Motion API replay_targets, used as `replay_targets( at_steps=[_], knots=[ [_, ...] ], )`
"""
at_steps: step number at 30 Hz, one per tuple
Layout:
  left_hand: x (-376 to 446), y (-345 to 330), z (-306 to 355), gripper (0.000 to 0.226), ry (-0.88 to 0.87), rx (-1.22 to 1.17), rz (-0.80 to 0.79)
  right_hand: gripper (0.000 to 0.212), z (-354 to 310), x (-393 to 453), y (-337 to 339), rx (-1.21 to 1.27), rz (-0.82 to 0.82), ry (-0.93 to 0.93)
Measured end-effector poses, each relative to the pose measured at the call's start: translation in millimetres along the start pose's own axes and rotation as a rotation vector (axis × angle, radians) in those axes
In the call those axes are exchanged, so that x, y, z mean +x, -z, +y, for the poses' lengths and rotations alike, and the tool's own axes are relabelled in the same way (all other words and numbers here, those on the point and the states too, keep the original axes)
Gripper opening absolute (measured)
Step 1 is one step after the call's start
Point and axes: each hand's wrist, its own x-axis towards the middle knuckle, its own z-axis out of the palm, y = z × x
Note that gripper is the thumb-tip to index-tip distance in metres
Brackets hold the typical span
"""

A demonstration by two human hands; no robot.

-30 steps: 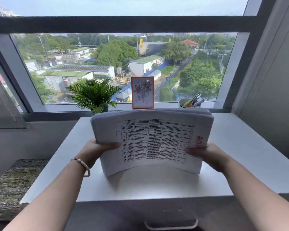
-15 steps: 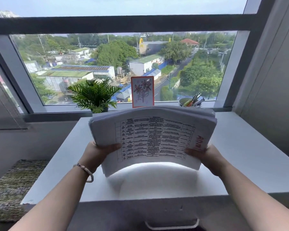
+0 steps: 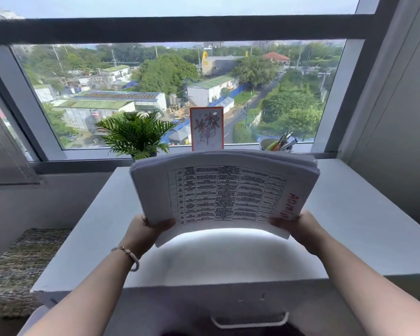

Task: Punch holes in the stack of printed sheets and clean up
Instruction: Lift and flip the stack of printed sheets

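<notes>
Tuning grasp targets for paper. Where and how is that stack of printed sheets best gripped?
By its two short side edges near the lower corners, coming in from left and right, as the left hand and right hand do now. The stack of printed sheets is thick, wide and floppy; it arches up in the middle above the desk, so a one-sided grip would probably let it sag or fan.

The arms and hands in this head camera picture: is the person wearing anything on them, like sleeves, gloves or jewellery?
Both forearms are bare, with no sleeves in view and no gloves. The left hand has a thin pale bracelet with small beads at the wrist. The right hand shows no ring, watch or band.
</notes>
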Motion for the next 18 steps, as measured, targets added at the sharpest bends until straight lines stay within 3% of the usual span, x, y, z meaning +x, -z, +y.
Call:
replay_targets(
  at_steps=[3,9,13,15,18],
  knots=[
    [-1,-6,-10,0.010,0.028,0.102,0.016,0.023,5,-1,-1,-0.054,0.000,-0.027],
    [0,-7,-8,0.010,0.027,-0.007,0.014,0.024,6,2,-4,0.011,0.007,-0.017],
    [8,3,4,0.039,0.080,-0.107,-0.116,0.028,-2,6,-1,0.047,-0.031,-0.040],
    [15,16,14,0.055,0.198,-0.194,-0.222,0.043,-9,9,6,0.093,-0.139,-0.098],
    [17,27,28,0.038,0.423,-0.116,-0.335,0.051,-11,10,10,0.157,-0.287,-0.262]
  ],
)
